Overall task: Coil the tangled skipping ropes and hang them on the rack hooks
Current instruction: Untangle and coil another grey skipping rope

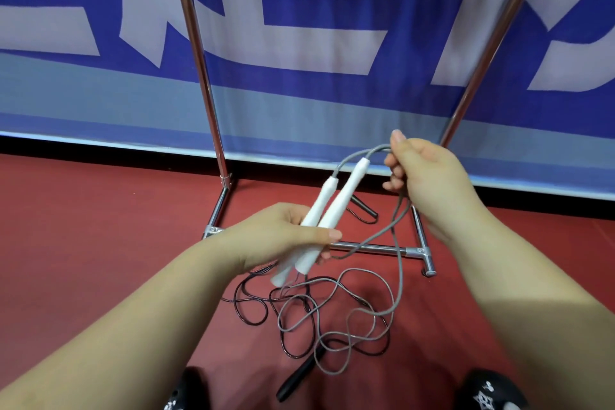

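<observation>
My left hand (286, 235) grips the two white handles (327, 210) of a grey skipping rope side by side, their rope ends pointing up and right. My right hand (422, 176) pinches the grey cord (401, 263) just past the handles. From there the cord hangs down to loose loops on the red floor. A black skipping rope (253, 311) lies tangled with those loops. One of its black handles (299, 373) lies near my feet, the other (364, 206) behind the rack's base bar. No hooks are in view.
The chrome rack has two uprights (199, 53) and a low base frame (376, 248) on the red floor right in front of me. A blue and white banner (316, 36) stands behind it. My black shoes (489, 391) show at the bottom edge.
</observation>
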A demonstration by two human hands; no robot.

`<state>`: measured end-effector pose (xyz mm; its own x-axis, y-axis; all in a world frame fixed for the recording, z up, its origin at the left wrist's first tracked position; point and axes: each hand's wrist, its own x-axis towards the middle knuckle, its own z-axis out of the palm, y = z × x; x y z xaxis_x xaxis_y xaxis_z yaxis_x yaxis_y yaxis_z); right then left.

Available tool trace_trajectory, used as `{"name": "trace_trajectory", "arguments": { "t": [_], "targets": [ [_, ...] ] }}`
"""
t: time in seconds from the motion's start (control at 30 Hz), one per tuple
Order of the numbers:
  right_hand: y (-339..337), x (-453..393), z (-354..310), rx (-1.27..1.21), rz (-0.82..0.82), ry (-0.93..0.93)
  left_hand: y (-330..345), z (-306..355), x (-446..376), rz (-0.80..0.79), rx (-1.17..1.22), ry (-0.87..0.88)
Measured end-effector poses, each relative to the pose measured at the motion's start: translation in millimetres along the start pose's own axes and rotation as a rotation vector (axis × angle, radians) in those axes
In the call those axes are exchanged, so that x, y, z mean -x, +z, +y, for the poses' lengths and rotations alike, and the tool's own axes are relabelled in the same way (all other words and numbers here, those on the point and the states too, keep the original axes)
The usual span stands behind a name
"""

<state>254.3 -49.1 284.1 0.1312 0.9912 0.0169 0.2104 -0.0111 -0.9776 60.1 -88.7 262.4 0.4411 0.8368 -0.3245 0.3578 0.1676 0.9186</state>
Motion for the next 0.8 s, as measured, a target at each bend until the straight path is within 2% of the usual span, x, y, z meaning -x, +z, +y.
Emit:
{"name": "trace_trajectory", "arguments": {
  "t": [0.13, 0.27, 0.6, 0.8],
  "targets": [
    [-1, 1, 1, 0.012, 0.07, 0.016, -7, -2, -1, 0.053, 0.117, 0.009],
    [-3, -1, 0, -0.051, 0.1, 0.06, -12, 0, 1, 0.065, 0.13, 0.012],
    [-7, 8, -7, 0.104, -0.214, 0.003, -10, 3, 2, 0.027, 0.235, 0.089],
    [-6, 11, -4, 0.126, -0.245, -0.049, -4, 5, -2, 0.022, 0.284, 0.049]
  ]
}}
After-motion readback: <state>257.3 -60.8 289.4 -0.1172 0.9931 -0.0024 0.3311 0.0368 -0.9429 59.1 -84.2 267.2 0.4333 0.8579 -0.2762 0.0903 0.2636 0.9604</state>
